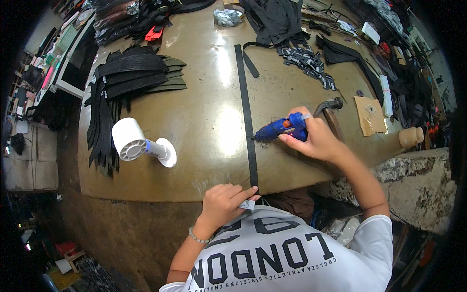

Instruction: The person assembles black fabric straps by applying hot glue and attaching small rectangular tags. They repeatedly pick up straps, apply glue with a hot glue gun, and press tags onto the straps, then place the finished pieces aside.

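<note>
A long black webbing strap (pixel 245 97) lies across the table, running from the far middle to the near edge. My left hand (pixel 221 203) is closed at its near end, with the fingertips on the strap. A small white label (pixel 247 205) shows beneath those fingers. In my right hand (pixel 321 140) is a blue hot glue gun (pixel 275 130), gripped from the right side. Its nozzle points left and meets the strap, or hangs just over it, about midway along; I cannot tell which. Just behind my right hand lies a hammer (pixel 332 121).
A white handheld fan (pixel 130 138) stands on the table (pixel 199 121) to the left, beside stacked black straps (pixel 129 73). Several small dark labels (pixel 306 63) are heaped at the far right. A cardboard piece (pixel 369 116) and a tub (pixel 228 17) also sit there.
</note>
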`<state>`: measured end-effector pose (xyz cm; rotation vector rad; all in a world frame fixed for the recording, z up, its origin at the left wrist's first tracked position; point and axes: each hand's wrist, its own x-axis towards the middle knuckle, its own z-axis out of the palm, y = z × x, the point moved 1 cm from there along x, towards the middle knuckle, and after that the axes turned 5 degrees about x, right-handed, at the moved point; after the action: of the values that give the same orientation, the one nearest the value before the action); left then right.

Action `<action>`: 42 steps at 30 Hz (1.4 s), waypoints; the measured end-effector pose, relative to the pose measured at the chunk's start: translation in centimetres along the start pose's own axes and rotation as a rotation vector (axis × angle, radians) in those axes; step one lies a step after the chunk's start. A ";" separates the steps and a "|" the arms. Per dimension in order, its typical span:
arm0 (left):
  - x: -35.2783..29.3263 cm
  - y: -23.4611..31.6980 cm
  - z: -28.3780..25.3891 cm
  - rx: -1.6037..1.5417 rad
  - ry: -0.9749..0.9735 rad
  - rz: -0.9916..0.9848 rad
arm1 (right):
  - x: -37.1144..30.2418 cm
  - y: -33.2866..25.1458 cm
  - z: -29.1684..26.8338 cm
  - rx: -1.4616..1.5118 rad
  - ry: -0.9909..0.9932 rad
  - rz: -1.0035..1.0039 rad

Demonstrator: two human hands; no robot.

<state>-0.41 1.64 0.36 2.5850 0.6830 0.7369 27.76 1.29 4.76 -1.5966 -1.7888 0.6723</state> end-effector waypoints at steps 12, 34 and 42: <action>0.1 0.3 -0.1 0.022 0.010 0.005 | 2.5 -0.4 -0.7 -0.430 -0.077 -0.391; 0.4 0.8 0.0 0.026 -0.056 -0.089 | 6.5 20.7 -24.6 -0.696 0.764 0.640; -0.1 0.6 0.2 0.001 -0.068 -0.107 | 6.1 32.0 -25.3 -0.735 0.696 0.951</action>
<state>-0.19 1.03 0.47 2.5396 0.7933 0.6122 67.55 10.49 -1.24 -2.7508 -0.6929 -0.2542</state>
